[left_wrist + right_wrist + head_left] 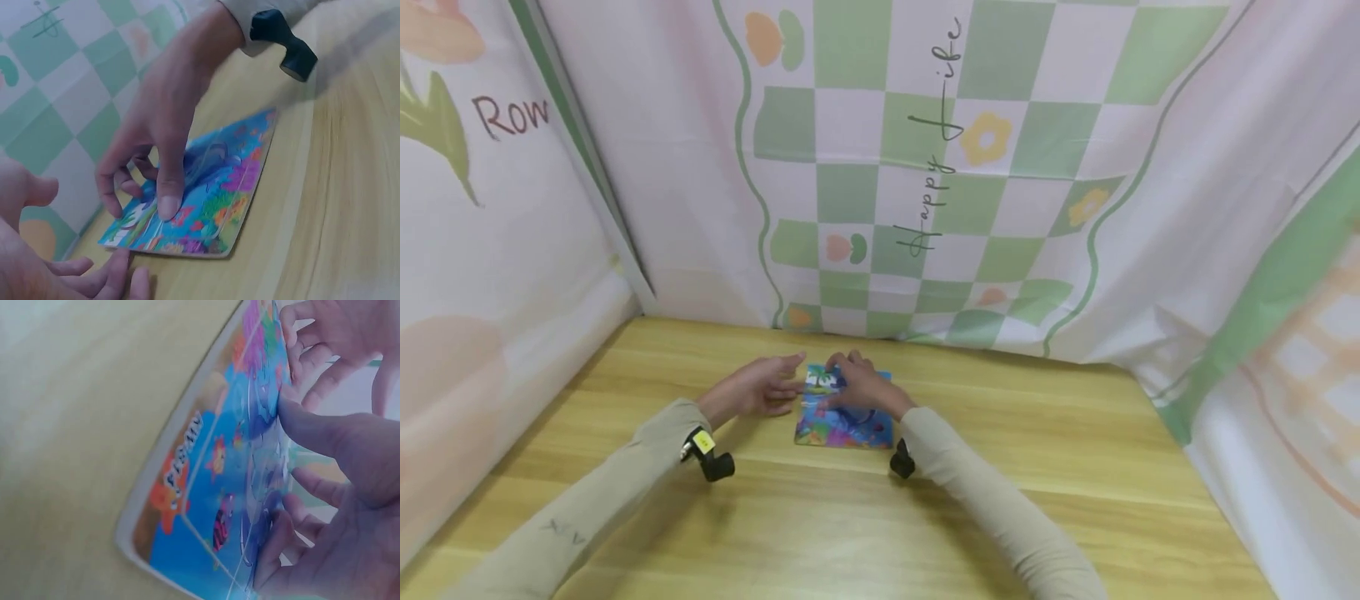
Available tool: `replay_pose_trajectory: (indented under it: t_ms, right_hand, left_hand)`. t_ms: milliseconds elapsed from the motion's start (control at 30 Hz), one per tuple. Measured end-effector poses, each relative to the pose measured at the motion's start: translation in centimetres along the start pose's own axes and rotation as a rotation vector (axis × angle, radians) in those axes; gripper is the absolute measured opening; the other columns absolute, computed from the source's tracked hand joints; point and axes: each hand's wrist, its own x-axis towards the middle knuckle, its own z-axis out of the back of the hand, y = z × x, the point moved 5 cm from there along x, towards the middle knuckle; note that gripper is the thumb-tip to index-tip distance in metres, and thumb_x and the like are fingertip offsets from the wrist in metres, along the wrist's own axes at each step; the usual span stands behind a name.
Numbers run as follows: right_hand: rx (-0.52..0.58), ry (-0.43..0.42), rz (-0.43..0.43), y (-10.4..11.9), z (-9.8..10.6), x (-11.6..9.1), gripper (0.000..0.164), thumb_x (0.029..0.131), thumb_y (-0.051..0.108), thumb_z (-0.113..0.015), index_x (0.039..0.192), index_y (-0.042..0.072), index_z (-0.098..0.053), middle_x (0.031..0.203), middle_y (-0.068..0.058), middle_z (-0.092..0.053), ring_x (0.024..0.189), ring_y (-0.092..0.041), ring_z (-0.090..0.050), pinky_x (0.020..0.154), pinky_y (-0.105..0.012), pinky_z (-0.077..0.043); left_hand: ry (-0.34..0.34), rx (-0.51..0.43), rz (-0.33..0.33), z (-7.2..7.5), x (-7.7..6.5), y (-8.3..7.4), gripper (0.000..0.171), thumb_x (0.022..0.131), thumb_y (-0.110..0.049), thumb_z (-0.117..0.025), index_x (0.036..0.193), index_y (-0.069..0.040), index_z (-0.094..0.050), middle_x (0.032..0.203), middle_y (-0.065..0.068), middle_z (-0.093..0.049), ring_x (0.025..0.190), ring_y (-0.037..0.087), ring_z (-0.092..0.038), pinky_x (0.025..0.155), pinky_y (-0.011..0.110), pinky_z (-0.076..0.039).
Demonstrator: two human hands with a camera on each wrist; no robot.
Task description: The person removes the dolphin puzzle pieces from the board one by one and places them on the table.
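Observation:
A thin board (842, 432) with a bright undersea picture lies flat on the wooden table; thin seams like those of a jigsaw puzzle cross its face in the right wrist view. My right hand (867, 390) is over its upper part. The thumb and fingertips of that hand touch the picture, spread and bent, with no separate piece visible between them. At the board's left edge is my left hand (762, 389), fingers loosely extended. In the left wrist view, the left fingers (112, 275) lie close by the board's edge; whether they touch it I cannot tell.
The wooden table (820, 525) runs up to a hanging cloth (850, 192) with green checks at the back. More printed cloth (512, 250) hangs on the left, and another curtain (1292, 333) on the right. Each wrist wears a small black camera (718, 465).

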Motion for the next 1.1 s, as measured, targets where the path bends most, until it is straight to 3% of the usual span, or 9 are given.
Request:
replay_pose_trajectory:
  t_ms: [100,233,367,467,633,700,867,1100]
  right_hand:
    - [0.017,-0.043,-0.016,-0.1,0.3,0.0,0.068,0.09,0.038,-0.084,0.144,0.013,-0.051,0.14,-0.016,-0.046,0.134,-0.039,-0.042,0.112,-0.058,-0.049]
    - [0.045,-0.085,-0.004,0.4,0.9,-0.1,0.067,0.087,0.035,-0.087,0.14,0.011,-0.055,0.145,-0.018,-0.046,0.135,-0.042,-0.042,0.115,-0.061,-0.047]
    - [0.073,-0.081,0.001,0.5,1.1,-0.1,0.062,0.086,0.032,-0.088,0.136,0.011,-0.057,0.14,-0.018,-0.047,0.131,-0.04,-0.043,0.114,-0.061,-0.046]
    - [0.097,-0.086,-0.014,0.1,1.0,0.2,0.058,0.086,0.029,-0.088,0.132,0.01,-0.058,0.136,-0.017,-0.048,0.128,-0.038,-0.043,0.112,-0.059,-0.047]
    - [0.135,-0.104,-0.025,-0.2,0.8,0.6,0.044,0.089,0.021,-0.085,0.124,0.007,-0.06,0.131,-0.017,-0.05,0.124,-0.037,-0.043,0.109,-0.055,-0.048]
    - [0.135,-0.107,-0.028,-0.1,0.7,0.6,0.042,0.09,0.019,-0.084,0.121,0.007,-0.059,0.129,-0.017,-0.05,0.123,-0.037,-0.044,0.107,-0.054,-0.048]
    - [0.133,-0.111,-0.025,0.2,0.5,0.6,0.04,0.091,0.015,-0.083,0.121,0.004,-0.058,0.126,-0.016,-0.051,0.122,-0.037,-0.044,0.108,-0.053,-0.047]
    - [0.164,-0.143,-0.018,0.0,0.3,0.8,0.043,0.089,0.013,-0.084,0.12,0.007,-0.055,0.126,-0.016,-0.053,0.121,-0.037,-0.044,0.108,-0.053,-0.045]
  left_hand:
    - [0.031,-0.027,0.006,-0.4,0.3,-0.1,0.067,0.109,-0.037,-0.054,0.16,0.001,-0.032,0.156,0.028,-0.046,0.139,0.037,-0.051,0.107,0.043,-0.056]
    - [0.153,0.03,-0.022,-1.0,0.7,-0.6,0.051,0.11,-0.014,-0.046,0.157,0.005,-0.037,0.155,0.028,-0.047,0.143,0.04,-0.049,0.115,0.048,-0.053]
    - [0.208,0.108,-0.064,-0.9,1.1,-0.8,0.054,0.106,0.001,-0.046,0.157,0.011,-0.032,0.127,0.025,-0.069,0.116,0.032,-0.069,0.106,0.047,-0.06]
    - [0.218,0.127,-0.069,-0.8,1.5,-0.7,0.062,0.101,0.008,-0.051,0.158,0.013,-0.026,0.107,0.014,-0.074,0.096,0.023,-0.073,0.098,0.045,-0.064]
    - [0.246,0.202,-0.114,-1.1,1.7,-0.3,0.069,0.098,0.013,-0.054,0.157,0.015,-0.02,0.128,0.027,-0.059,0.104,0.029,-0.07,0.093,0.04,-0.067]
    - [0.24,0.229,-0.14,-1.3,1.7,-0.2,0.068,0.097,0.013,-0.056,0.155,0.015,-0.021,0.129,0.028,-0.053,0.103,0.029,-0.067,0.089,0.036,-0.067]
    - [0.174,0.32,-0.204,-1.7,1.6,0.0,0.062,0.095,0.012,-0.06,0.147,0.013,-0.027,0.114,0.02,-0.058,0.084,0.02,-0.066,0.076,0.027,-0.068]
    - [0.084,0.364,-0.217,-2.0,2.0,0.4,0.064,0.094,0.009,-0.064,0.147,0.011,-0.029,0.11,0.016,-0.057,0.075,0.014,-0.06,0.07,0.025,-0.067]
